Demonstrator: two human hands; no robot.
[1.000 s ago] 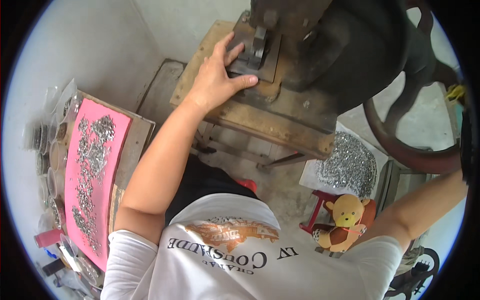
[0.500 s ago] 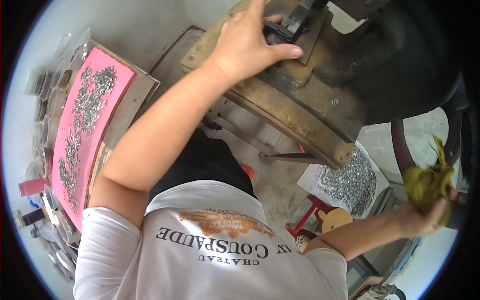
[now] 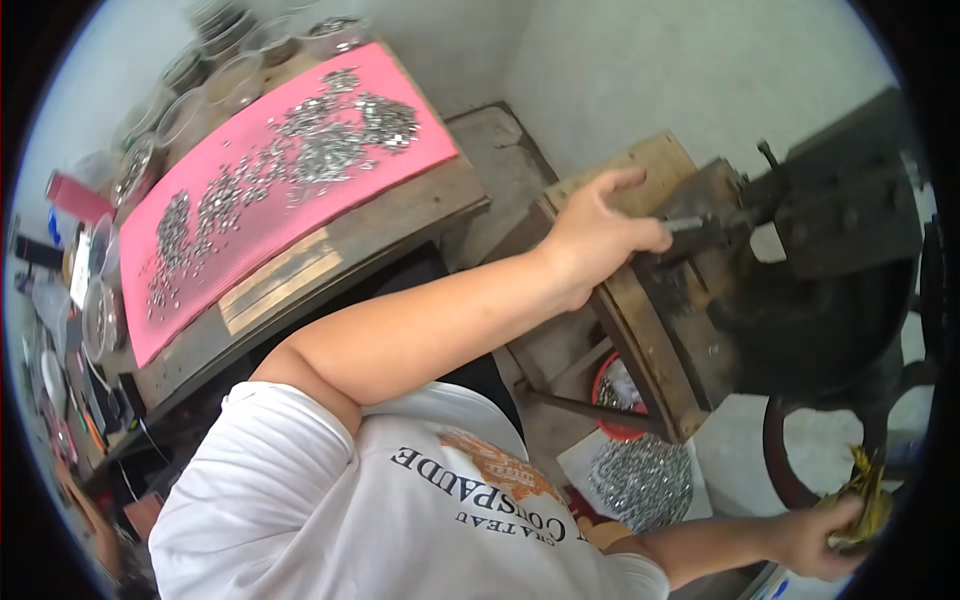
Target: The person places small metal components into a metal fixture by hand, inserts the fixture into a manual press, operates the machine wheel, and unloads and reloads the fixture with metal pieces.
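Observation:
My left hand [image 3: 600, 238] reaches to the dark metal hand press [image 3: 850, 215] on the wooden bench [image 3: 640, 345]. Its visible digits are spread apart, and one tip lies at a small silvery piece [image 3: 686, 223] by the press's die; whether they touch, I cannot tell. At the lower right, my right hand [image 3: 825, 538] is closed around a yellow-green cloth [image 3: 858, 505], beside the dark curved spokes of a wheel [image 3: 785, 455]. Anything inside the cloth is hidden.
Left of my arm, a wooden table [image 3: 280, 280] bears a pink ribbed mat [image 3: 165, 320] strewn with small metal pieces. Clear plastic tubs [image 3: 232, 85] line its far side. Below the bench are a red basin [image 3: 603, 385] and a heap of metal bits [image 3: 645, 485].
My view has turned, bringing the pink mat and press further into the picture. My left hand's fingers have shifted at the press. The right hand, with the cloth, now appears lower.

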